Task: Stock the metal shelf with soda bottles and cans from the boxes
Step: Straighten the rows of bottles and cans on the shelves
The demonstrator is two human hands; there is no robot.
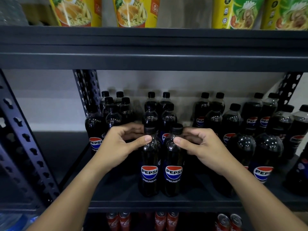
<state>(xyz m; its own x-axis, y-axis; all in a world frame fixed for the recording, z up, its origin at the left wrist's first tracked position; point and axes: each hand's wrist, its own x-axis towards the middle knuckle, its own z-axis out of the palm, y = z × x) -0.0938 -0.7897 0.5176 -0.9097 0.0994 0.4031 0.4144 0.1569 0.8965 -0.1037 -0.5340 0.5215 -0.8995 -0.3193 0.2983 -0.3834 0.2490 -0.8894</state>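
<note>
1. Left hand pinches the neck of the left front bottle, thumb in front, fingers curled behind just under the cap.
2. Right hand pinches the neck of the right front bottle the same way (thumb tip on the shoulder, fingers behind).
3. Both bottles stand upright, touching each other, near the front edge of the middle shelf, labels facing out.
4. More bottles stand in paired rows at 12 o'clock behind the held pair, others at 10 o'clock and 2–3 o'clock.
5. Red cans sit on the tier below, at 6 o'clock (only tops visible).
6. Noodle packs sit on the top tier at 12 o'clock.
7. Perforated post of the rack at 9 o'clock.
</note>
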